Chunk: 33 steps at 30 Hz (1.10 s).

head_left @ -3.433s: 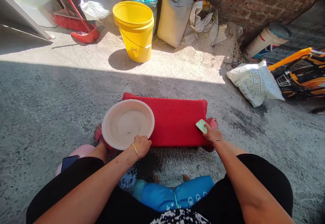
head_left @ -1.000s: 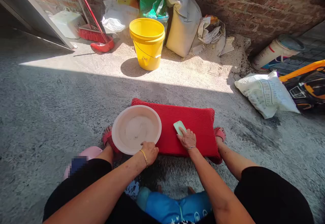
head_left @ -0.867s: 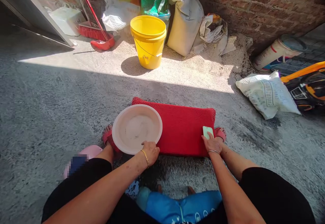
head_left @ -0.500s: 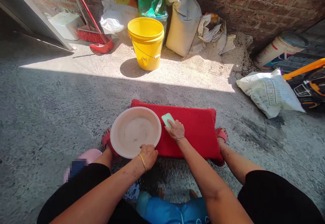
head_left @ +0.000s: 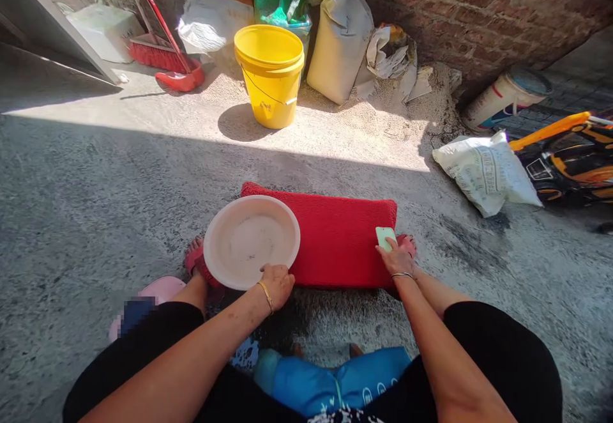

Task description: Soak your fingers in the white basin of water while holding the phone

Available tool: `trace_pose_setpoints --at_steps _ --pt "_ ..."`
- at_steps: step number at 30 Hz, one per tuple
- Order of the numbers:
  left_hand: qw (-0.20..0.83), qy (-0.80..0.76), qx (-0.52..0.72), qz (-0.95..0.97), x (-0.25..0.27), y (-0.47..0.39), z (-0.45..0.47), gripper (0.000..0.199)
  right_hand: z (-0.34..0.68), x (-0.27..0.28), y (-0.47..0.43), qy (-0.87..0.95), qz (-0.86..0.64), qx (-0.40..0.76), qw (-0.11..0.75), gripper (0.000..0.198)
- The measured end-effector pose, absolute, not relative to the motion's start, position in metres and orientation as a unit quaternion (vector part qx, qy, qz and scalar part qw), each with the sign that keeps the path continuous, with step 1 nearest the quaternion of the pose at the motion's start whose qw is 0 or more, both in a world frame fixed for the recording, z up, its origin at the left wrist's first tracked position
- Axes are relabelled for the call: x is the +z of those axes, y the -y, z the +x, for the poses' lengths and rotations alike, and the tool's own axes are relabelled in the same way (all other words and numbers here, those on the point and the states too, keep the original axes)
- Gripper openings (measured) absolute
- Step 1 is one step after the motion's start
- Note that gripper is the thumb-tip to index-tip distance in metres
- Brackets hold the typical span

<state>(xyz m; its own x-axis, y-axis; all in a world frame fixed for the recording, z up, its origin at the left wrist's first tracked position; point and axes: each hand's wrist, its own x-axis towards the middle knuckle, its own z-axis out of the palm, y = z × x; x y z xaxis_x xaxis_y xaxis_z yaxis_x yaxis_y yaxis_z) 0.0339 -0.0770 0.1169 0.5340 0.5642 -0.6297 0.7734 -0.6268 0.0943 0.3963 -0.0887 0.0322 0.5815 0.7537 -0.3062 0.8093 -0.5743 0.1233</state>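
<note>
My left hand [head_left: 278,284] is closed over the near rim of a pale pink plastic basin [head_left: 253,234], its thumb on the inside. The basin has a few dark specks in its bottom and rests on the left part of a red cloth-covered cushion or low bench [head_left: 335,238]. Over the right end of that red surface, my right hand [head_left: 397,261] grips a light green smartphone [head_left: 385,238] by its lower part. The phone's upper part sticks out beyond my fingers.
A yellow bucket [head_left: 269,81] stands ahead in sunlight. Behind it are sacks [head_left: 338,33], spilled grain and a brick wall. A red broom [head_left: 156,52] and dustpan are at left. To the right lie a white bag [head_left: 486,170] and an orange-and-black machine [head_left: 569,161].
My right hand has carried the phone rightward, from beside the basin to the right end of the red surface. My left hand keeps its hold on the basin. The view has shifted slightly.
</note>
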Motion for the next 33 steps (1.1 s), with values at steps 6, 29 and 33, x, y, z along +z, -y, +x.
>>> trace_pose_setpoints --at_steps 6,29,33 --pt "0.195 -0.386 -0.279 0.857 0.115 0.066 0.029 0.037 0.219 0.032 0.103 -0.757 0.615 -0.184 0.124 0.054" --pt "0.232 -0.378 -0.351 0.825 0.116 0.055 0.031 0.039 0.171 0.039 0.121 -0.827 0.495 -0.205 0.172 0.051" --pt "0.231 -0.373 -0.347 0.829 0.117 0.054 0.033 0.038 0.223 0.037 0.132 -0.821 0.494 -0.195 0.21 0.053"
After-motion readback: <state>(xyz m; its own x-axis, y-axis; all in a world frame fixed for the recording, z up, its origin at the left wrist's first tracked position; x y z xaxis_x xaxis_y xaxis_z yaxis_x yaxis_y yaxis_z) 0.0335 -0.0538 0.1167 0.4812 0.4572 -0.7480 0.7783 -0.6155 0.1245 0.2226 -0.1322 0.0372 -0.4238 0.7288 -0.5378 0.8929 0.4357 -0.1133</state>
